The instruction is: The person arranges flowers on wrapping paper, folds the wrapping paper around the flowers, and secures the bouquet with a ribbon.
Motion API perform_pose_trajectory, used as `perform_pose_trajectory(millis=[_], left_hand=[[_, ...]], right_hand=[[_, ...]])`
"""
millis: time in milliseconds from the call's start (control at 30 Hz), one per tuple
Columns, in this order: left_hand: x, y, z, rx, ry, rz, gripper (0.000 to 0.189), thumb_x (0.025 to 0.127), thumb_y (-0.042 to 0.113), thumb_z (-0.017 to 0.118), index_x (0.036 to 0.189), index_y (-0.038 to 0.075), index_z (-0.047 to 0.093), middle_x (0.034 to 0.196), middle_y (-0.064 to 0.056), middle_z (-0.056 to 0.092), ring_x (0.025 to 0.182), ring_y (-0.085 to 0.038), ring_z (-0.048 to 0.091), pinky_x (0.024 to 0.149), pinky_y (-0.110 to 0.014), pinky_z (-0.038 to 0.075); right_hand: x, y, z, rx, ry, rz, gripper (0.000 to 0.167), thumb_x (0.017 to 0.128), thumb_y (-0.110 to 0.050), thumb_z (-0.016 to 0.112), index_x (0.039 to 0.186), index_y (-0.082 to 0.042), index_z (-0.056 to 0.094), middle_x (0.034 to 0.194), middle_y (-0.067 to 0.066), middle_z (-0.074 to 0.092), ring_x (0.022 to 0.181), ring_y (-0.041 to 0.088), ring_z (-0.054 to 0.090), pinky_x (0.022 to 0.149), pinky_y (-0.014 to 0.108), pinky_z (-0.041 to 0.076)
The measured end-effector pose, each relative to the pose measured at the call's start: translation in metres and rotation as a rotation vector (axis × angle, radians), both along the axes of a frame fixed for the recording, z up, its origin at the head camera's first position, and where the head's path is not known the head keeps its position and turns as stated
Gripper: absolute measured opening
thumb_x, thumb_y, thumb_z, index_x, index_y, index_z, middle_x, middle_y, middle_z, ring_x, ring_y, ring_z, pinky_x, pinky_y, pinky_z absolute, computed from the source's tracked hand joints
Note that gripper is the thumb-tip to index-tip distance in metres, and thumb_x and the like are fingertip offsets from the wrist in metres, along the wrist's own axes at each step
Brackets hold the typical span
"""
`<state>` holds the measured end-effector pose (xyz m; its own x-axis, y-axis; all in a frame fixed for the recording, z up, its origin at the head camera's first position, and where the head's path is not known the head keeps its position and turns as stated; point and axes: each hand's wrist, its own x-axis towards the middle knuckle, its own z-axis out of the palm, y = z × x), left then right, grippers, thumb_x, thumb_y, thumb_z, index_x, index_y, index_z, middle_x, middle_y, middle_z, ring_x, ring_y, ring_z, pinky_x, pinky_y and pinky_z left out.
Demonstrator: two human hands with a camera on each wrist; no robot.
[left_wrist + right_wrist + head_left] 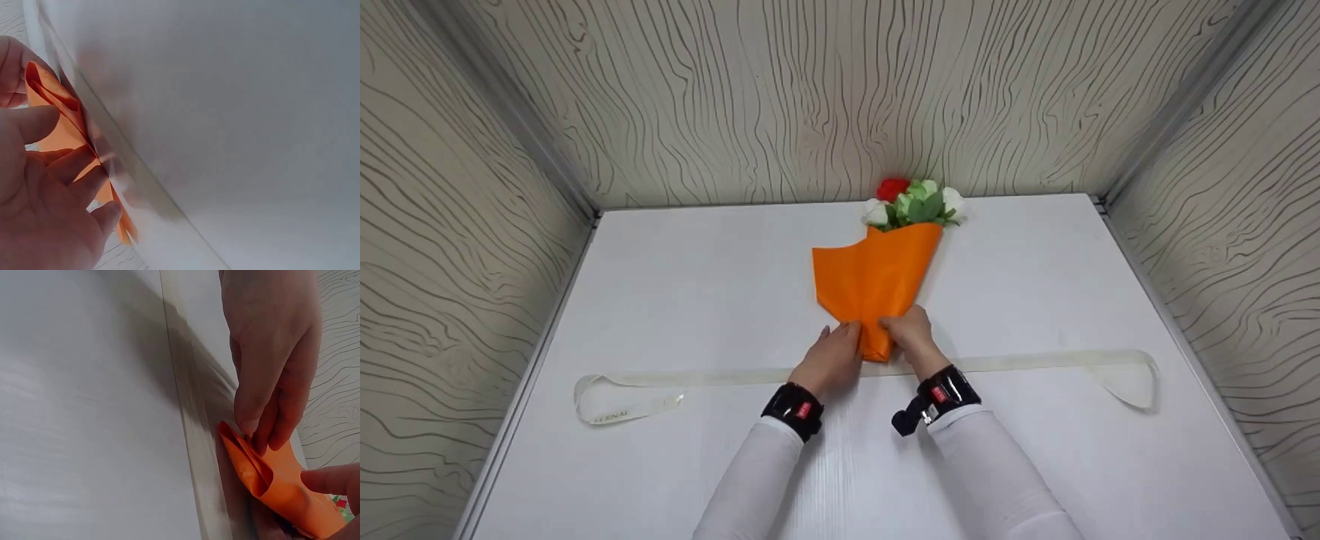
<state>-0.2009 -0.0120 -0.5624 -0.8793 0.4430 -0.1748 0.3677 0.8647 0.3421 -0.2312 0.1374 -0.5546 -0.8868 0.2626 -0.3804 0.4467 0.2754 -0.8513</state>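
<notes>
A bouquet of artificial-looking flowers [919, 202], red, white and pale green with leaves, lies at the back of the white table. Orange wrapping paper [877, 277] encloses its stems, narrowing to a folded lower end. My left hand [831, 356] pinches the left edge of that narrow end; the left wrist view shows its thumb above and fingers beneath. From the other side my right hand [913, 336] grips the paper, thumb [323, 481] pressed on top and fingers partly hidden below. Beneath the wrapped end runs a long cream ribbon [1020, 363], which neither hand holds.
The ribbon spans the white table [697, 292] from side to side, each end looped back; printed letters show on its left end. Wood-grain patterned panels [810, 97] stand behind and on both sides. A black band [795, 411] is on each wrist.
</notes>
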Motion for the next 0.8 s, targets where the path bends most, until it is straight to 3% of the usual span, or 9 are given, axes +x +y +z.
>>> perform_pose_trajectory(millis=[167, 400, 533, 800], left_hand=[[0.000, -0.001, 0.001, 0.042, -0.032, 0.013, 0.047, 0.096, 0.025, 0.035, 0.138, 0.007, 0.028, 0.137, -0.006, 0.037, 0.127, -0.015, 0.028, 0.104, -0.041, 0.016], [-0.002, -0.001, -0.001, 0.137, -0.077, 0.064, 0.047, 0.096, 0.028, 0.032, 0.139, 0.010, 0.026, 0.135, -0.005, 0.039, 0.125, -0.016, 0.032, 0.104, -0.036, 0.018], [-0.001, 0.000, -0.002, 0.184, -0.057, 0.081, 0.047, 0.096, 0.027, 0.034, 0.139, 0.009, 0.027, 0.134, -0.005, 0.040, 0.123, -0.017, 0.036, 0.103, -0.035, 0.022], [0.004, 0.004, -0.004, 0.197, 0.029, 0.110, 0.050, 0.095, 0.028, 0.037, 0.138, 0.004, 0.027, 0.138, -0.013, 0.033, 0.123, -0.023, 0.035, 0.101, -0.034, 0.026]], right_hand=[[-0.002, 0.001, -0.002, -0.050, -0.007, -0.009, 0.047, 0.072, -0.004, 0.065, 0.112, 0.007, 0.043, 0.101, 0.017, 0.053, 0.088, 0.027, 0.054, 0.073, 0.034, 0.046], [-0.003, 0.004, -0.010, -0.215, -0.014, -0.037, 0.048, 0.073, 0.000, 0.063, 0.114, 0.007, 0.039, 0.106, 0.018, 0.052, 0.092, 0.028, 0.054, 0.077, 0.035, 0.046], [-0.004, 0.006, -0.014, -0.347, -0.031, -0.040, 0.048, 0.076, 0.001, 0.060, 0.117, 0.005, 0.035, 0.109, 0.017, 0.050, 0.096, 0.028, 0.053, 0.079, 0.036, 0.046], [0.000, 0.007, -0.020, -0.570, 0.048, -0.064, 0.051, 0.072, 0.013, 0.056, 0.119, 0.007, 0.037, 0.111, 0.018, 0.049, 0.098, 0.028, 0.052, 0.081, 0.036, 0.046]])
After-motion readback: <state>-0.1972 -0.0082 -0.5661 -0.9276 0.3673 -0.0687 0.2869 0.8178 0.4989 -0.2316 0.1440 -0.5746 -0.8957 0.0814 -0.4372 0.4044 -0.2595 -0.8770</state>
